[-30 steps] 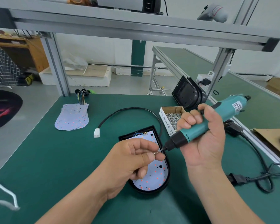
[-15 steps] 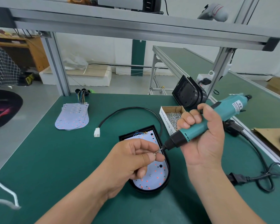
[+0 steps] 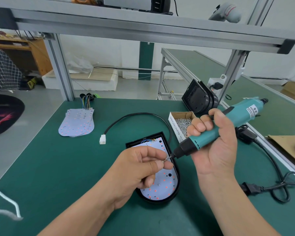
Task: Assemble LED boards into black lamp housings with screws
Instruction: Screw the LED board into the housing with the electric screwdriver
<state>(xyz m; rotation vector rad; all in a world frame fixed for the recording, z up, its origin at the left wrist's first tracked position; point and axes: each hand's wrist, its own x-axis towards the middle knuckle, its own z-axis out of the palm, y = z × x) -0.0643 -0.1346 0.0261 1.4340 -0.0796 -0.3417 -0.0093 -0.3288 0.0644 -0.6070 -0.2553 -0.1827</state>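
Two bare hands fill the middle of my view. The left hand [image 3: 140,169] has its thumb and first finger pinched on a small silver screw [image 3: 163,161], and its other fingers are curled under. The right hand [image 3: 213,150] is wrapped tight round a teal electric screwdriver [image 3: 228,126]. The tool tilts down toward 8 o'clock, so its thin bit meets the screw.

Both hands are up above the black lamp housing [image 3: 177,183], which lies flat on the green table [image 3: 49,167] near the middle. A white LED board [image 3: 163,184] with little red dots sits inside the housing, and the left hand hides part of it. Small colored wires [image 3: 147,141] show at the board's far end, at 12 o'clock.

From the housing, a black cable [image 3: 134,114] loops away toward 12 o'clock and comes round to a white plug [image 3: 102,139] at 10 o'clock. At 1 o'clock from the housing I see an open cardboard box [image 3: 174,126] full of silver screws, just beside the right hand's knuckles. Behind the box, another black housing [image 3: 199,99] stands on its edge.

Far off at 10 o'clock a stack of LED boards [image 3: 77,123] lies flat, with a bunch of wires [image 3: 86,101] at its far end. At 3 o'clock a thick black power cord [image 3: 279,183] curls on the table.
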